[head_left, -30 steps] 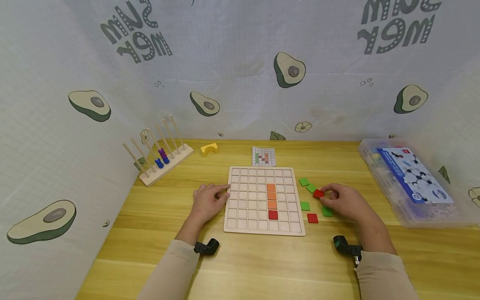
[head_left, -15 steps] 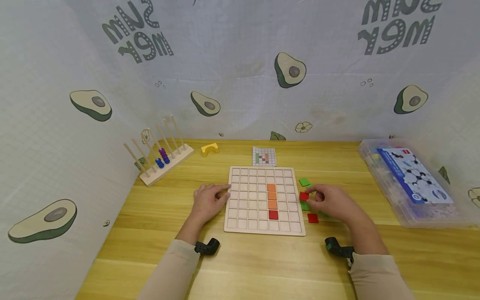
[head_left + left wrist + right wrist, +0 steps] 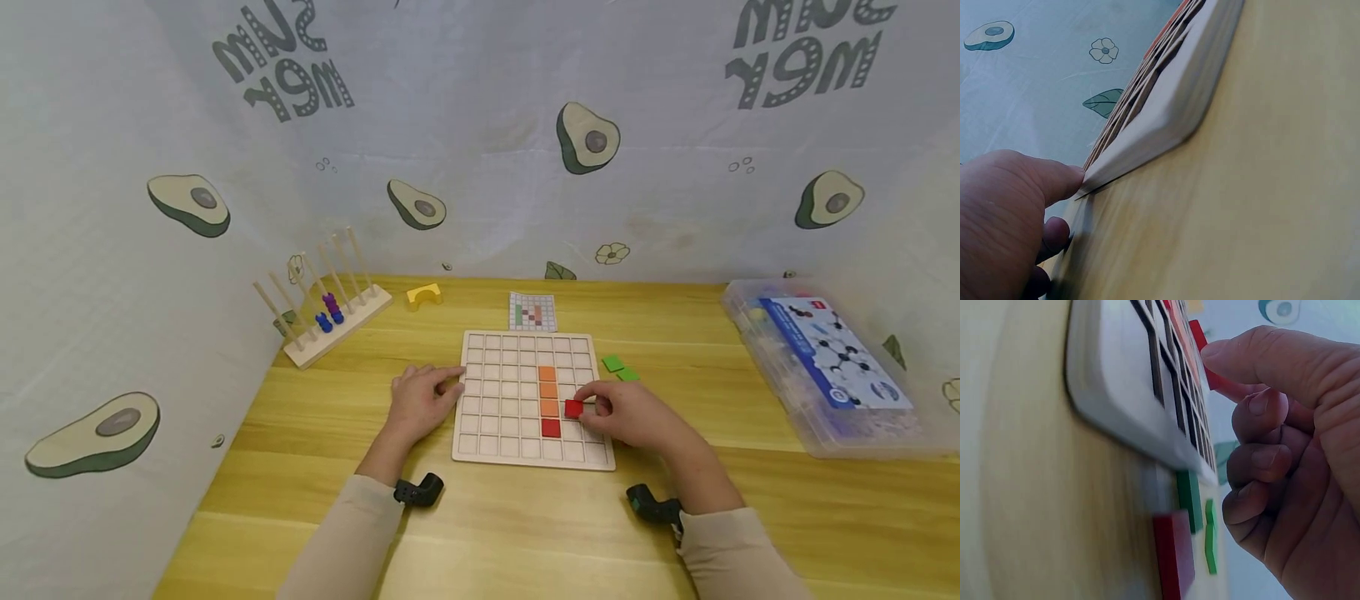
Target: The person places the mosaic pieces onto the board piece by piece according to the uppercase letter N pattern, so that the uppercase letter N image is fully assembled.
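Note:
A pale wooden grid board lies on the table; one column holds several orange tiles with a red tile below them. My right hand pinches another red tile between thumb and index finger, just over the board's right part. In the head view that hand covers some loose tiles; the right wrist view shows a loose red tile and a green tile beside the board. My left hand touches the board's left edge with its index fingertip, the other fingers relaxed on the table.
Two green tiles lie right of the board. Behind it is a small pattern card. A wooden peg stand with beads and a yellow arch block stand back left. A clear plastic box is at right.
My right hand has picked up the red tile from among the loose tiles and carried it left over the board. The left hand has stayed at the board's edge.

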Demonstrator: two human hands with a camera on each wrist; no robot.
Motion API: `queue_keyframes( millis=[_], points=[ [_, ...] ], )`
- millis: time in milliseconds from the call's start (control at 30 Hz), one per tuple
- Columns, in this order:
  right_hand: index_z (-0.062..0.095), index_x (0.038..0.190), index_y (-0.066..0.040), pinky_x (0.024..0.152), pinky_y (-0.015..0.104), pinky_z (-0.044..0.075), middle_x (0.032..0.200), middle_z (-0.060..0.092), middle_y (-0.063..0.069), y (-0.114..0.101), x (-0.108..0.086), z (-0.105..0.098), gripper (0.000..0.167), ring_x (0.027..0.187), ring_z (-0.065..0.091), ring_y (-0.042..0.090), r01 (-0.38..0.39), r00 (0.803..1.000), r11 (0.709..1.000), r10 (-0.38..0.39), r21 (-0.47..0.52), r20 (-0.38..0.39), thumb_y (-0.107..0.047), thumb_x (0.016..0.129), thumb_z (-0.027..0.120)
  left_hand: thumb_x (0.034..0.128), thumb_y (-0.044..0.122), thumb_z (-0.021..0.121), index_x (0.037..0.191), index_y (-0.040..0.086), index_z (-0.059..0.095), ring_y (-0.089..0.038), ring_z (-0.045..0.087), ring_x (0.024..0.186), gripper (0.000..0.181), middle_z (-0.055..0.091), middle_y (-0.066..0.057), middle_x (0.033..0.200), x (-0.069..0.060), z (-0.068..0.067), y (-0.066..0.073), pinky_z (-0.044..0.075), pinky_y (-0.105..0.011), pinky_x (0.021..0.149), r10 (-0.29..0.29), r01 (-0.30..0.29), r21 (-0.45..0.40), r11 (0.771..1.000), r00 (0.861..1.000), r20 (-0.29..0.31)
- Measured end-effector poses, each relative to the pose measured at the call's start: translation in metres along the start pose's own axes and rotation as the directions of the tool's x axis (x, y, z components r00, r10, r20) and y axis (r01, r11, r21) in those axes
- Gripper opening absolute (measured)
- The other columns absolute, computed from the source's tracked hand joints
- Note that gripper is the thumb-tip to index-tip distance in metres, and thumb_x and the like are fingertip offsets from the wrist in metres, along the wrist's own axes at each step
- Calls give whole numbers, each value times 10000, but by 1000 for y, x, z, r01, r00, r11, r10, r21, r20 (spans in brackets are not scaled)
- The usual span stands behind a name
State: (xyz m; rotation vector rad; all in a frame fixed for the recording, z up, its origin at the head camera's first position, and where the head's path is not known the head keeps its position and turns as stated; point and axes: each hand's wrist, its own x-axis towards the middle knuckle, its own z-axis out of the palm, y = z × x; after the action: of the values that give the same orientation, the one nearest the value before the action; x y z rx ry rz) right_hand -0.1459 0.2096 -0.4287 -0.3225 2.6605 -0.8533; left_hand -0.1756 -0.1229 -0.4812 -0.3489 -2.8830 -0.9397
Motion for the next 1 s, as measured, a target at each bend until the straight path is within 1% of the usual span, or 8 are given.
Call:
queue_keyframes(
  millis=[133, 333, 600, 767, 1000],
  points=[
    [704, 1121, -124, 555, 248, 335, 704, 483, -26, -7, 2, 4, 216, 621, 442, 140, 52, 999, 999, -52, 16, 5, -184, 914, 708, 978, 350, 675, 1272, 276, 734, -165, 418, 798, 309, 579, 73, 774, 1, 1, -1, 264, -367, 785, -2, 2, 1, 1000, 1000, -2],
    [708, 1111, -148, 587, 238, 354, 692, 482, -51, -15, 8, 11, 203, 632, 445, 115, 106, 994, 994, -106, -19, 1, -176, 910, 707, 979, 347, 672, 1265, 277, 738, -160, 422, 794, 302, 585, 73, 777, 1, 1, -2, 269, -368, 782, 2, -2, 7, 1000, 1000, -10],
    [707, 1105, -154, 588, 243, 348, 690, 485, -47, -25, 19, 23, 182, 625, 438, 103, 173, 985, 984, -173, -33, -5, -196, 929, 720, 979, 349, 677, 1254, 277, 745, -160, 432, 801, 292, 596, 69, 782, 1, 1, -1, 270, -366, 779, 9, -9, 5, 1000, 1000, -17],
    [717, 1101, -153, 593, 246, 345, 672, 474, -52, -31, 26, 29, 177, 625, 432, 100, 192, 981, 980, -193, -53, -12, -198, 930, 721, 977, 350, 678, 1253, 277, 745, -158, 432, 799, 293, 594, 71, 780, 2, 2, 0, 273, -365, 786, 7, -7, 8, 1000, 1000, -20],
    [721, 1117, -121, 595, 249, 342, 662, 474, -53, -37, 31, 31, 199, 613, 425, 101, 185, 982, 978, -188, -98, -16, -176, 928, 696, 974, 344, 682, 1250, 272, 748, -159, 437, 805, 292, 599, 67, 784, 1, 1, 0, 279, -372, 791, 2, -2, 12, 1000, 1000, -21]
  ],
)
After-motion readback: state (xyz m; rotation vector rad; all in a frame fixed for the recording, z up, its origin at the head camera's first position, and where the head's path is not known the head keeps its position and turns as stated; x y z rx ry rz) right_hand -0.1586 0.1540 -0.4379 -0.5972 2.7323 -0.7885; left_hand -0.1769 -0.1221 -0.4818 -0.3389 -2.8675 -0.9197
